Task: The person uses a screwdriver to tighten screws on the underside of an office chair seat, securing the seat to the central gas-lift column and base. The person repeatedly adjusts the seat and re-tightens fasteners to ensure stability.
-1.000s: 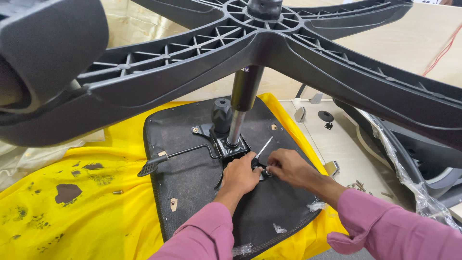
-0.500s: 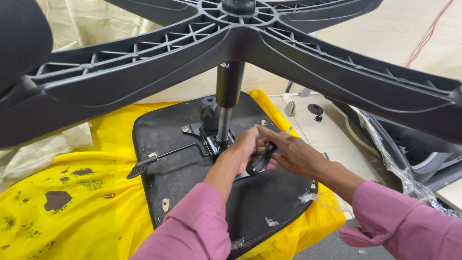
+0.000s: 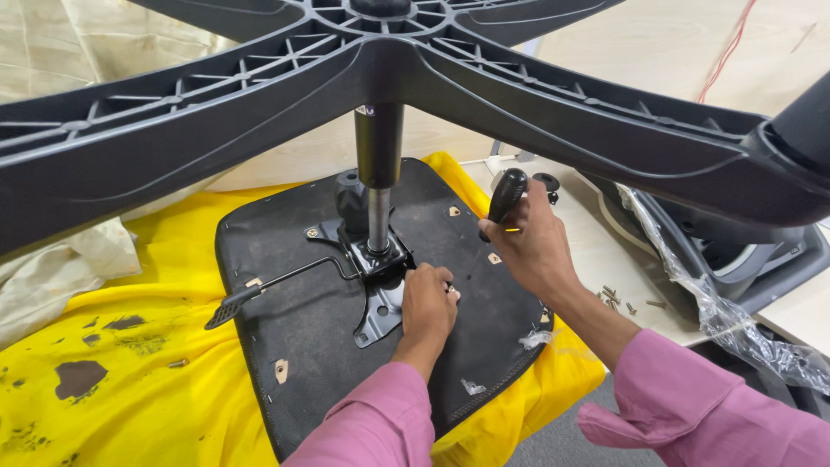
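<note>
I see an upturned office chair: its black seat underside lies flat on a stained yellow cloth, and the black five-arm base spreads overhead on the gas column. My left hand rests on the seat just beside the metal mounting plate, fingers curled together around something small that I cannot make out. My right hand is clamped on the black handle of a screwdriver, held upright above the seat's right part; its blade is hidden behind the hand. The two hands are near each other but apart. A lever with a flat paddle juts left from the plate. A few loose screws lie on the counter right of the seat, near a plastic-wrapped dark chair part.
</note>
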